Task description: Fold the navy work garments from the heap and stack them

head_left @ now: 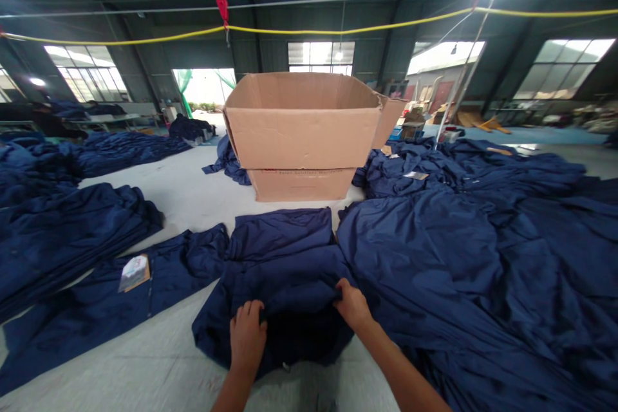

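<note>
A dark navy garment (290, 277) lies in front of me on the pale table, its near part bunched and raised. My left hand (248, 328) grips its near edge with fingers curled over the cloth. To the right, my right hand (351, 302) pinches the same edge between thumb and fingers. Between the hands the fabric sags into a dark fold. Beyond it lies a flat folded navy piece (282, 232). I cannot make out which kind of garment it is.
An open cardboard box (302, 141) stands on the table (193, 187) straight ahead. Navy garments (434, 251) heap up at the right, and a stack (72, 225) sits at the left. A paper tag (135, 272) lies on a spread garment (188, 264). Overhead runs a yellow cable (338, 31).
</note>
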